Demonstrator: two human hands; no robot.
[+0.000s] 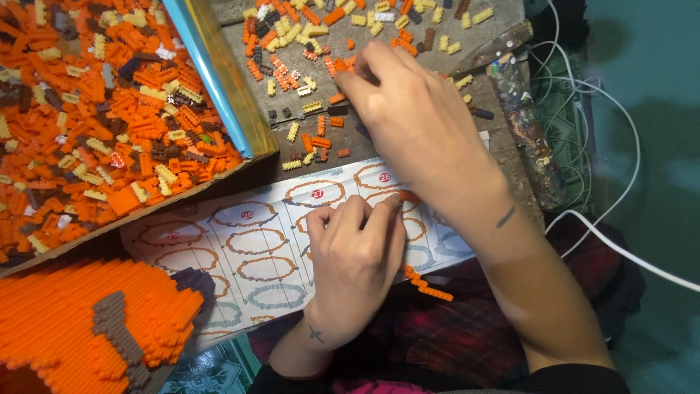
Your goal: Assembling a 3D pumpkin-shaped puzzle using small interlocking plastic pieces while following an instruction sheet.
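A person's left hand [355, 264] pinches a curved strip of orange micro-bricks [426, 286] flat on the instruction sheet [262, 248], matching it to a diagram, while the right hand [415, 120] reaches beyond, fingertips closing on loose bricks [306, 109] sorted on the board.

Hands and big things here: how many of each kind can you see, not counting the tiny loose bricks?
Hands: 2, left hand and right hand
Cardboard trays of loose bricks: 1
Instruction sheets with ring pictures: 1
Big orange built models: 1
Curved orange brick strips by the left hand: 1
Total: 6
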